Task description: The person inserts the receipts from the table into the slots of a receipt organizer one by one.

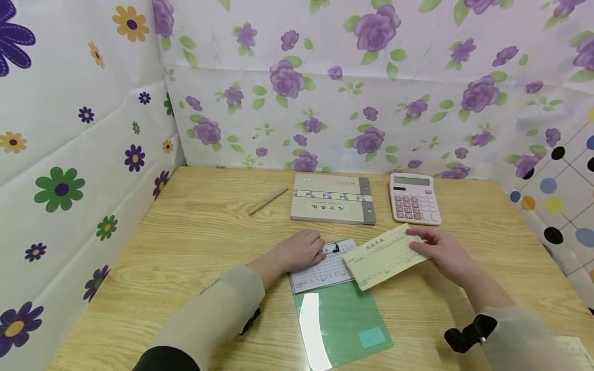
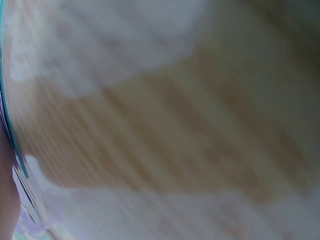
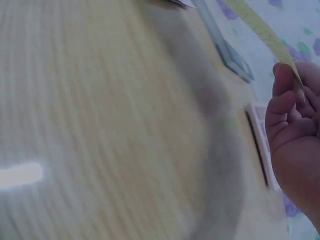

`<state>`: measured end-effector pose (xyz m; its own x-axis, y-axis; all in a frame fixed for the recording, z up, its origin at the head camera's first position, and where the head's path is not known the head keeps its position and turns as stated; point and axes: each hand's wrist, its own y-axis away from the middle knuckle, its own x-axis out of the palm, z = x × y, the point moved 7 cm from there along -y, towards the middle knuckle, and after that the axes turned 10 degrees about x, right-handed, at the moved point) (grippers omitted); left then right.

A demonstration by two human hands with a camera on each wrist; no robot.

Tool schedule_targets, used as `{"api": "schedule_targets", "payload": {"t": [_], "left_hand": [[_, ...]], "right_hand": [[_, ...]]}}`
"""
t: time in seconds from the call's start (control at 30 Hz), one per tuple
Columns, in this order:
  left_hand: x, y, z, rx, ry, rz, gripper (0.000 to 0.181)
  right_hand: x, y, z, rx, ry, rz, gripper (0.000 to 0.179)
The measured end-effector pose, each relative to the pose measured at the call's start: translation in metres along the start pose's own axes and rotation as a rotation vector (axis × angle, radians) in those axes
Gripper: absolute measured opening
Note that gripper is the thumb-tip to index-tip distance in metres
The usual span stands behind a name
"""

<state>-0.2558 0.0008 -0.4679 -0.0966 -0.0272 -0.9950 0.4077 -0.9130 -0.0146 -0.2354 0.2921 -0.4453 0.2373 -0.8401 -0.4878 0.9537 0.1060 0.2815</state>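
Observation:
A translucent green clipboard (image 1: 341,319) lies on the table with white printed forms (image 1: 320,273) at its upper part. My left hand (image 1: 299,251) is at the top left of these, fingers curled and gripping the clipboard beside its metal clip (image 1: 331,248); the fingertips are partly hidden. In the left wrist view the clipboard's teal edge (image 2: 11,120) passes by the hand. A pale yellow printed form (image 1: 385,255) is pinched by its right end between thumb and fingers of my right hand (image 1: 447,255). Its left end overlaps the white forms.
Behind the clipboard lies a beige account book (image 1: 331,206) with a grey spine. A pink calculator (image 1: 414,199) stands to its right, a light brown pen (image 1: 268,201) to its left. Another yellow paper (image 1: 575,348) shows at the lower right. Floral cloth (image 1: 287,118) borders the table.

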Motion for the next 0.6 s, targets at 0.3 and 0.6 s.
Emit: {"api": "schedule_targets", "payload": {"t": [0.3, 0.6], "left_hand": [[0.001, 0.0, 0.0, -0.012, 0.026, 0.027, 0.035], [-0.003, -0.004, 0.003, -0.029, 0.074, 0.065, 0.035]], "right_hand": [[0.055, -0.012, 0.006, -0.017, 0.086, 0.115, 0.041], [0.088, -0.013, 0.026, -0.069, 0.195, 0.168, 0.032]]}}
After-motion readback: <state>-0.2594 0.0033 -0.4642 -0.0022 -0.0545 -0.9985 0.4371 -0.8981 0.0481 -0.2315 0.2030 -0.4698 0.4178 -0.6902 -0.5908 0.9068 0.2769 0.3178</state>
